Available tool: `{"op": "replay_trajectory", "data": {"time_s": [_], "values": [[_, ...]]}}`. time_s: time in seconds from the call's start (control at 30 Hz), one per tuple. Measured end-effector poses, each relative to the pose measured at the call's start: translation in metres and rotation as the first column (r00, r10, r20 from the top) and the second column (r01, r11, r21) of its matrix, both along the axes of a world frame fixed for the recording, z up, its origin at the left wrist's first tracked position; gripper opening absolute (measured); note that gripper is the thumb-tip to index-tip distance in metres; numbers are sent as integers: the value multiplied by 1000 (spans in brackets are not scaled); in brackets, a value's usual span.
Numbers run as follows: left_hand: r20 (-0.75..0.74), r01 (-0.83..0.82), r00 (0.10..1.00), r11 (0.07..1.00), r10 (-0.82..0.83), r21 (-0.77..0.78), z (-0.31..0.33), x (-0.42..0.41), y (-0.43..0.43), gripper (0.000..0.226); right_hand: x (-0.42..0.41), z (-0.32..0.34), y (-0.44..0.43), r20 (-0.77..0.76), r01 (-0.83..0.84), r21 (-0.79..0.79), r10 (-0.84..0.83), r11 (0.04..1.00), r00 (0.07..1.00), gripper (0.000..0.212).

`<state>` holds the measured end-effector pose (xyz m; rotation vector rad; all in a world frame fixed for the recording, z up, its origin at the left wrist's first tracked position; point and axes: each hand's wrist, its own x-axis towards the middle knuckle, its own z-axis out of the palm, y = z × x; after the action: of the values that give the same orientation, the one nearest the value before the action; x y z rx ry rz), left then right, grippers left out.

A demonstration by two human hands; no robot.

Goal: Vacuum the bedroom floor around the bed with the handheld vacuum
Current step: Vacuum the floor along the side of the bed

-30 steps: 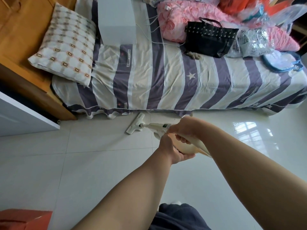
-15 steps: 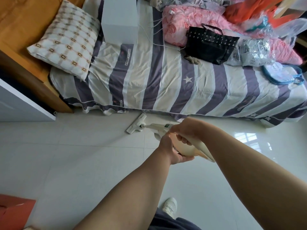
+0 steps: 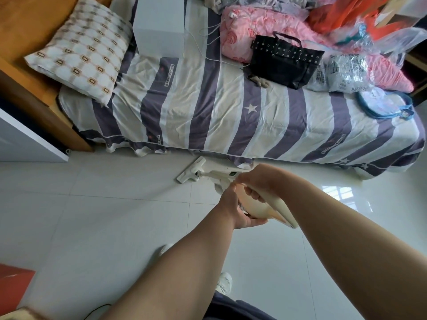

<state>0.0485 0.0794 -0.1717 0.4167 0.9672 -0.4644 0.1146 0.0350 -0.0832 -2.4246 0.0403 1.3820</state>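
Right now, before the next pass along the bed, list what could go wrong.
1. The floor head of the vacuum lies close to the striped sheet hem, which hangs to the tiles. Suction might pull the fabric in and block it.
2. A sweep further toward the headboard end could knock the head against the wooden bed frame or the white cabinet.
3. The right hand and left hand both hold the vacuum, so neither is free to lift the hem.
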Motion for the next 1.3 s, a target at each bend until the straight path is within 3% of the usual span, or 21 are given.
{"op": "replay_trajectory", "data": {"time_s": [0.37,0.47,0.6,0.93,1.3], "values": [[-17,48,999,998,-48,-37,-4,3,-18,51,6,-3,-27,60,50,77,-54,996,997,32],[-10,42,999,998,-43,-49,-6,0,-19,57,6,-3,-29,13,81,121,-84,989,996,27],[2,9,1000,999,-9,-47,-6,-1,-16,48,7,-7,-30,-29,116,150,-113,982,993,24],[-58,-38,998,997,34,-66,-3,-10,-5,52,0,-6,-13,-79,99,164,-87,981,993,27],[-60,-112,992,993,109,-44,-3,-24,-4,48,-12,-8,-9,9,8,160,-9,987,1000,26]]}}
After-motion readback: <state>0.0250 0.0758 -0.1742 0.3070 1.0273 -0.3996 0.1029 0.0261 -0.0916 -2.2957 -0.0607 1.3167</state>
